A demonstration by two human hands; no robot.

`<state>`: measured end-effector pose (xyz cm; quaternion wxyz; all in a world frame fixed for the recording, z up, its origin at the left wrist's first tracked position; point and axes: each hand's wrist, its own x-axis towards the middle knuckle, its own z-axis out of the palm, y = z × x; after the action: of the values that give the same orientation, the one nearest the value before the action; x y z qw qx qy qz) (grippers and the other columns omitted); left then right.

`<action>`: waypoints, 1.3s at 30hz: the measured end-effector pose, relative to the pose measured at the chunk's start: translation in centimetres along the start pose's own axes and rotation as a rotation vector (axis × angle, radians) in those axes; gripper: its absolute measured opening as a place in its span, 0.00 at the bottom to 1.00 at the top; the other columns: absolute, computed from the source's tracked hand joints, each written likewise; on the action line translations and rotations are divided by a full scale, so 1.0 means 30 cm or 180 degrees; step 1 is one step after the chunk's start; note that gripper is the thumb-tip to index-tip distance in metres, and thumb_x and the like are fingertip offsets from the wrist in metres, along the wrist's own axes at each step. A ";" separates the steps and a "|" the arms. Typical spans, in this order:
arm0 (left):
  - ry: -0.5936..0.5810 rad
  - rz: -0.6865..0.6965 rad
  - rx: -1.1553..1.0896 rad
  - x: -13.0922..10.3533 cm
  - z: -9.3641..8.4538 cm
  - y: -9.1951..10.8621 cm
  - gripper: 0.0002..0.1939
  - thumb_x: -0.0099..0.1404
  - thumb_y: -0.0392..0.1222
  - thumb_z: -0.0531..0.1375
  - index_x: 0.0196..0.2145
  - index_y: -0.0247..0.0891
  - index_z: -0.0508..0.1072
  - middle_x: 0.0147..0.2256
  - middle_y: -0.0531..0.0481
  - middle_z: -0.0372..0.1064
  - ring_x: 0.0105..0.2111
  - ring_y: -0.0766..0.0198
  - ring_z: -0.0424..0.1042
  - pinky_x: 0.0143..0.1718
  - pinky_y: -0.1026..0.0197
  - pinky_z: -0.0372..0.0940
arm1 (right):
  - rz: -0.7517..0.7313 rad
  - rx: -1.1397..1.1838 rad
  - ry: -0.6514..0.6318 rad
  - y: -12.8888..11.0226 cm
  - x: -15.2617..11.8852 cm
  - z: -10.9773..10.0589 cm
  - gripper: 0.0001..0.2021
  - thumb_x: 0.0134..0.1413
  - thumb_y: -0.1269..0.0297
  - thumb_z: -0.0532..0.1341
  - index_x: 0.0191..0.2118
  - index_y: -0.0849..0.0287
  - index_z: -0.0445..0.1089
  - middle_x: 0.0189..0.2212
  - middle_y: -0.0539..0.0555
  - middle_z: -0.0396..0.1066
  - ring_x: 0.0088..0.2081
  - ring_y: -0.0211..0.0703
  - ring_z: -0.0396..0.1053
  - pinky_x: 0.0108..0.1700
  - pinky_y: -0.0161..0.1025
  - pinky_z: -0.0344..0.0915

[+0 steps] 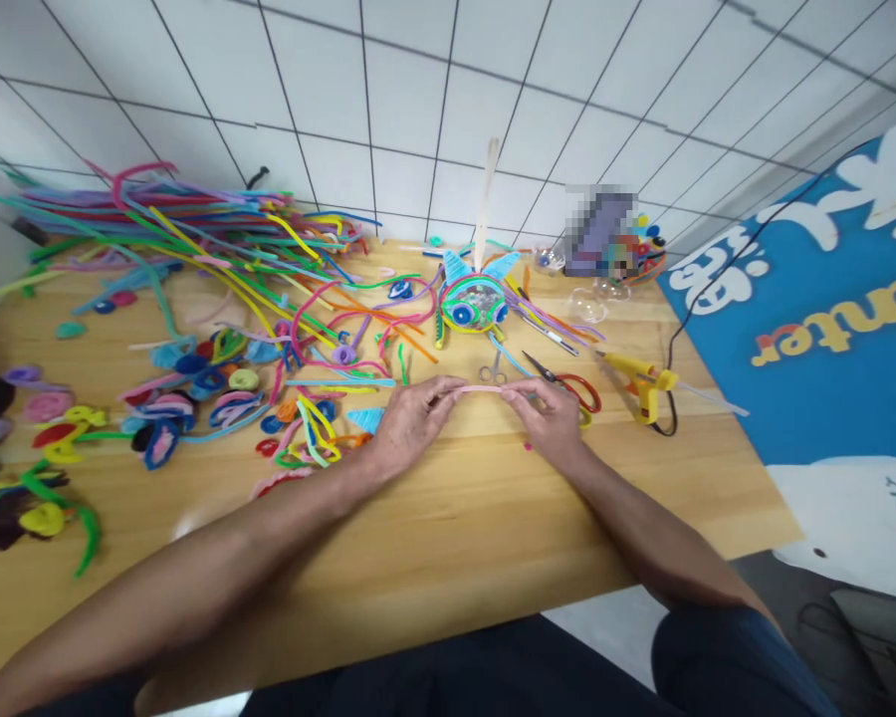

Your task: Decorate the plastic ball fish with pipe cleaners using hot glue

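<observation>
Left hand (412, 418) and right hand (549, 416) both pinch one pink pipe cleaner (481, 388), which a hard tug could pull loose.

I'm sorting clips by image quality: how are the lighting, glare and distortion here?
Head view: bright, fairly even light; a pale glare patch at left on the table; wall tile lines slanting, outer areas stretched; blocky pixelation over a purplish item; pink strip slightly soft.
</observation>
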<state>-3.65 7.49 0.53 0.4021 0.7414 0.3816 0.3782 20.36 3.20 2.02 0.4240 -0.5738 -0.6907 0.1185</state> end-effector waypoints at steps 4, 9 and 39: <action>0.0002 0.0115 0.0128 0.006 0.002 0.001 0.21 0.71 0.47 0.65 0.59 0.38 0.78 0.50 0.44 0.83 0.32 0.64 0.77 0.37 0.62 0.72 | -0.0255 0.0059 0.0081 -0.013 0.011 -0.001 0.06 0.66 0.61 0.66 0.37 0.51 0.81 0.34 0.52 0.82 0.36 0.46 0.78 0.42 0.45 0.75; -0.0345 0.0127 0.0147 -0.001 0.000 0.021 0.15 0.75 0.47 0.61 0.40 0.37 0.84 0.30 0.52 0.80 0.26 0.68 0.72 0.30 0.67 0.62 | -0.0587 0.0038 0.0113 -0.027 0.010 -0.003 0.07 0.68 0.61 0.66 0.38 0.51 0.82 0.31 0.52 0.76 0.35 0.46 0.74 0.39 0.44 0.73; -0.1086 0.0573 0.3078 -0.178 -0.365 -0.048 0.27 0.77 0.55 0.59 0.67 0.42 0.73 0.68 0.37 0.68 0.68 0.41 0.66 0.68 0.37 0.60 | -0.0193 0.0653 0.0025 0.009 0.041 0.020 0.06 0.64 0.63 0.67 0.36 0.53 0.82 0.30 0.51 0.76 0.30 0.42 0.68 0.35 0.41 0.68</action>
<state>-15.78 6.78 2.19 0.0361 0.9234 0.3765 0.0655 20.13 4.57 2.02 0.4865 -0.5067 -0.6903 0.1734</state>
